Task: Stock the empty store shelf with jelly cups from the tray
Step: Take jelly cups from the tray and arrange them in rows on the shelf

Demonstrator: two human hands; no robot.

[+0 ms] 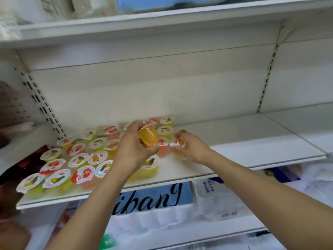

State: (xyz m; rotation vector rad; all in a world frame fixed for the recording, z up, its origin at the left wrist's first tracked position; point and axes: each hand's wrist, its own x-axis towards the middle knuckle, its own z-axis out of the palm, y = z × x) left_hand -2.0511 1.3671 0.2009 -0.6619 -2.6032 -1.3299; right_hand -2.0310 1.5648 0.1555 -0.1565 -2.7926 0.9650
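Above the shelf (234, 141), the left hand (134, 148) grips an orange jelly cup (148, 135); the right hand (189, 147) curls its fingers (177, 136) around another cup (178, 142) standing right of the rows.

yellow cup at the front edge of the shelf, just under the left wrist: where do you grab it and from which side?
Probably by the side wall just under the lid rim, coming from the front right. The yellow cup stands upright at the shelf edge; the left hand overhangs it and more cups crowd its left, while the right is bare.
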